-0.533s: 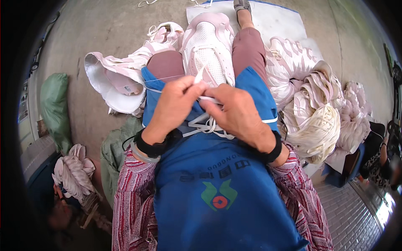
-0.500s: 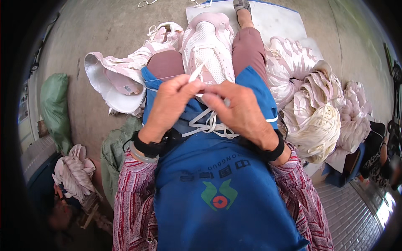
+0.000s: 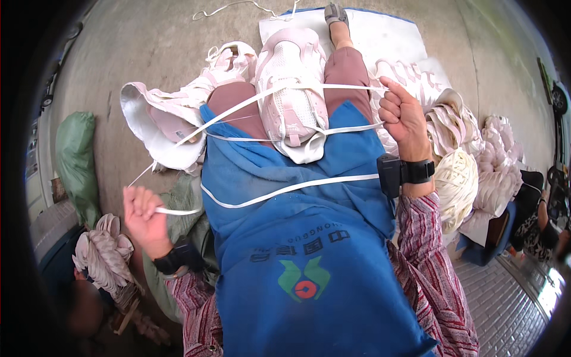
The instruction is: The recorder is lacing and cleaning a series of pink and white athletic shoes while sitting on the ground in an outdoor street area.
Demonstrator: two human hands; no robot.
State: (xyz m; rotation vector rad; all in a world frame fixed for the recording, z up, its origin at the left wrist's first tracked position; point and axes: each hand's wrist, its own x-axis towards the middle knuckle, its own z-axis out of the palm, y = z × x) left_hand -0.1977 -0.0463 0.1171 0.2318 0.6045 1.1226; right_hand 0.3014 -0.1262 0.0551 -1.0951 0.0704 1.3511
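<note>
A white and pink shoe upper (image 3: pixel 290 62) lies between my knees, over the top of my blue apron (image 3: pixel 297 226). A flat white shoelace (image 3: pixel 351 87) crosses it, drawn out wide to both sides. My right hand (image 3: pixel 403 116) is closed on the lace at the right of the upper. Low on the left, my left hand (image 3: pixel 144 219) is closed too; a thin stretch of lace runs up from it towards the upper, and a loose end sticks out beside the fingers. Another length of lace sags across the apron.
Stacked shoe uppers (image 3: pixel 157 122) lean by my left knee; more piles (image 3: pixel 499 154) stand on the right beside a cream bundle of laces (image 3: pixel 457 184). A green sack (image 3: pixel 77 160) stands far left. A white sheet (image 3: pixel 392 35) lies ahead. Another person (image 3: pixel 538 229) shows at the right edge.
My hands have moved apart from close together over the upper: the left down and leftwards, the right up and rightwards. The bunched lace is now pulled out long between them.
</note>
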